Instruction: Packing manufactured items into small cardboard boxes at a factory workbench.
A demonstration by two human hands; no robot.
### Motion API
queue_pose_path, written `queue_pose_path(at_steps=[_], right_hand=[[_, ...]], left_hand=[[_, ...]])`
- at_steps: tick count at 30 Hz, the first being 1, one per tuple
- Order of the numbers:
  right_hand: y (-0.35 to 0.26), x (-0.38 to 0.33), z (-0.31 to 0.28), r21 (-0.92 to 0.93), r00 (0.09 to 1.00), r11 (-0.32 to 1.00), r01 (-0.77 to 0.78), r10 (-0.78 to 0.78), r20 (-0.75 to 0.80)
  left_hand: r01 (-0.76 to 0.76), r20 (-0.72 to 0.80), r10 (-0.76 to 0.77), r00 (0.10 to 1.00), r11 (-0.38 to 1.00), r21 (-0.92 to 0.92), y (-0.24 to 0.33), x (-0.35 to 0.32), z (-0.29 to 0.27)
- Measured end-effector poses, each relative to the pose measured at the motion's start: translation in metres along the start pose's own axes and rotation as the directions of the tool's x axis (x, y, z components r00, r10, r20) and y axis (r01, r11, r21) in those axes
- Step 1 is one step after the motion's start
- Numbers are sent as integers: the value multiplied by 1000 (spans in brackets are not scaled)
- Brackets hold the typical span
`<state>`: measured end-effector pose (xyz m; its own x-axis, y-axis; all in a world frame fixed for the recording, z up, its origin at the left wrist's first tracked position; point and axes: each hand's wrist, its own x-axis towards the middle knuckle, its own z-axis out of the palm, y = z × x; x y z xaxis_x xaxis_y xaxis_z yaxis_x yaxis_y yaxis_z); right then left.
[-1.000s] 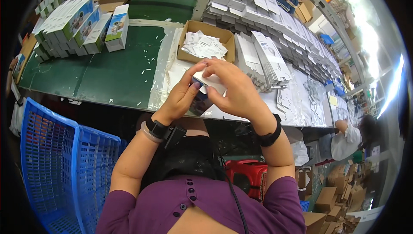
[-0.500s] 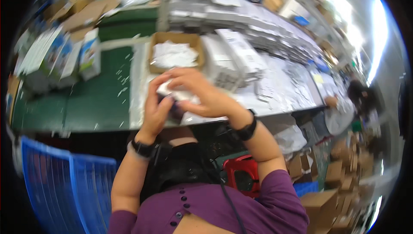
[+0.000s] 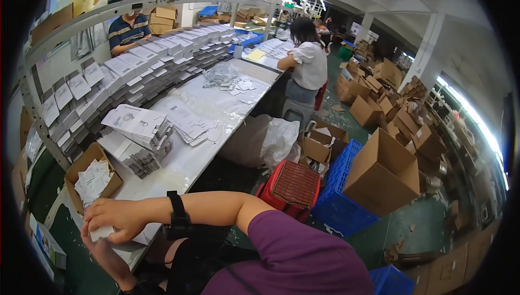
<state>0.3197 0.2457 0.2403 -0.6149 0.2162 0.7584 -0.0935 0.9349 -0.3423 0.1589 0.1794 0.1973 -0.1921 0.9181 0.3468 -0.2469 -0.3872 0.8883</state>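
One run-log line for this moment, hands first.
left hand: holding small box | right hand: over box's white top | nearby: open carton of white packets, stacked flat boxes

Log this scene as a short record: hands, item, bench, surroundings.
Left hand: at a small white item, grip partly hidden
Right hand: curled over the same item
Beside hands: open cardboard tray holding white paper slips
White bench: stacked flat cartons
Right of bench: red stool, blue crate
Co-worker: person in white top, farther along
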Motion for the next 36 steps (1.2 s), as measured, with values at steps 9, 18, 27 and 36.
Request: queue_pose_path(at_steps=[9, 18, 27, 36], right_hand=[[7, -3, 11, -28, 993, 996, 91, -93, -80], [11, -8, 10, -80, 991, 992, 99, -106, -83], [3, -4, 11, -107, 992, 989, 97, -106, -76], [-2, -7, 7, -134, 993, 988, 74, -85, -77]], left_hand=[[-37, -17, 37, 999, 999, 10, -4, -1, -1], [-42, 90, 49, 995, 996, -74, -4, -4, -4], [-46, 67, 47, 997, 999, -24, -4, -6, -9], [-154, 93, 136, 986, 960, 236, -13, -6, -12]])
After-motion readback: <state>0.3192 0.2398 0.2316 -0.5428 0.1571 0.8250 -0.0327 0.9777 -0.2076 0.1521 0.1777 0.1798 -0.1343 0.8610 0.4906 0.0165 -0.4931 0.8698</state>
